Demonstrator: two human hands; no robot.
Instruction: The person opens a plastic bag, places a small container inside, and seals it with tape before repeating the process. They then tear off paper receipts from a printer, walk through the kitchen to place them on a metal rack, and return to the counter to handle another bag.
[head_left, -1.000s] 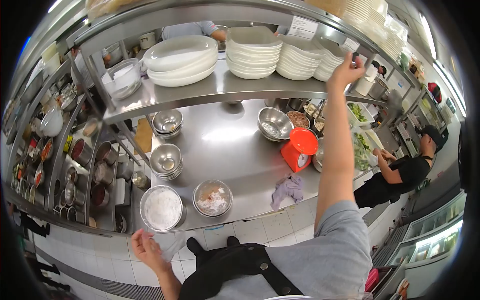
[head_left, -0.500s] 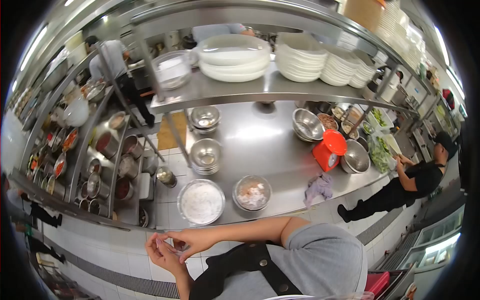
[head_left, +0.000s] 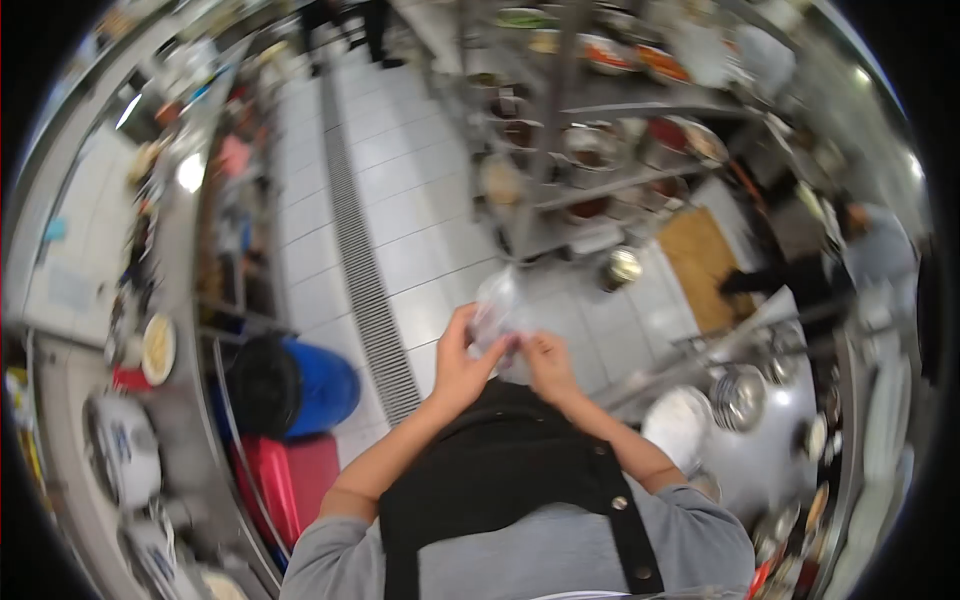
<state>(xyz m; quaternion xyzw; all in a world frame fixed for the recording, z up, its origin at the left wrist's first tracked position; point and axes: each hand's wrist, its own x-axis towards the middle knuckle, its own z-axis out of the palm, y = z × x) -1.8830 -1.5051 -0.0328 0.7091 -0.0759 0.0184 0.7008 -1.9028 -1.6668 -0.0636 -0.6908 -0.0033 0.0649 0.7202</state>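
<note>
A clear plastic bag (head_left: 498, 305), blurred, is held up in front of my black apron. My left hand (head_left: 464, 362) pinches it from the left side, thumb pointing inward. On the other side my right hand (head_left: 549, 368) has its fingers closed at the bag's lower edge. Where the fingertips meet the plastic is smeared by motion. To the right of my right forearm, a bowl of white powder (head_left: 676, 425) sits at the edge of the steel counter, beside stacked metal bowls (head_left: 738, 398).
Ahead is a tiled floor with a long drain grate (head_left: 355, 210). A steel shelf rack (head_left: 640, 105) with pots stands ahead right, a tin (head_left: 621, 268) on the floor near it. At left are a blue barrel (head_left: 325, 388) and a red bin (head_left: 290, 485). People stand farther off.
My view has swung left, away from the counter toward the aisle. Both hands, still together on the clear plastic, now appear mid-frame, and the bag shows more fully above the fingers.
</note>
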